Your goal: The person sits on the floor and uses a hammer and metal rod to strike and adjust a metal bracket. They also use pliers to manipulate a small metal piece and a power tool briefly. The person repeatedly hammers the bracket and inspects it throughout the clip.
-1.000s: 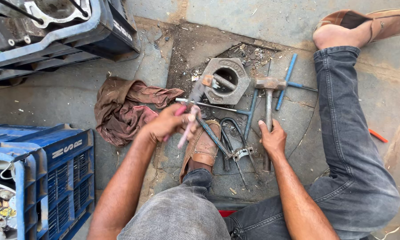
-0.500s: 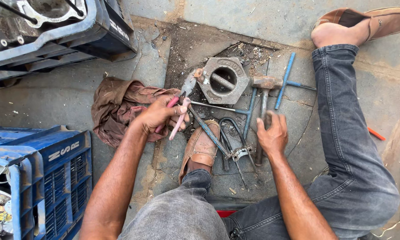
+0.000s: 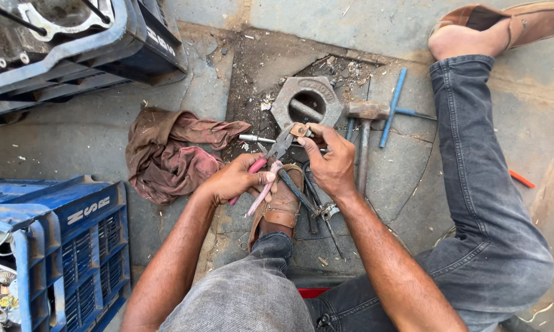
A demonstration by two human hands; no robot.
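A hammer (image 3: 364, 132), a blue T-wrench (image 3: 392, 106) and a brown rag (image 3: 169, 154) ring the pink-handled pliers (image 3: 271, 161) gripped in the left hand (image 3: 234, 178), while the right hand (image 3: 331, 163) fingers pinch a small brownish piece (image 3: 299, 130) at the nose.

Tools (image 3: 314, 197), hammer (image 3: 364, 132) and rag (image 3: 172, 154) crowd the hands; bare concrete (image 3: 74, 132) lies open beyond the rag.

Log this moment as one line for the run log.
left hand: gripping pink-handled pliers | right hand: holding small brown part at plier tip | nearby: hammer, hexagonal metal block, rag
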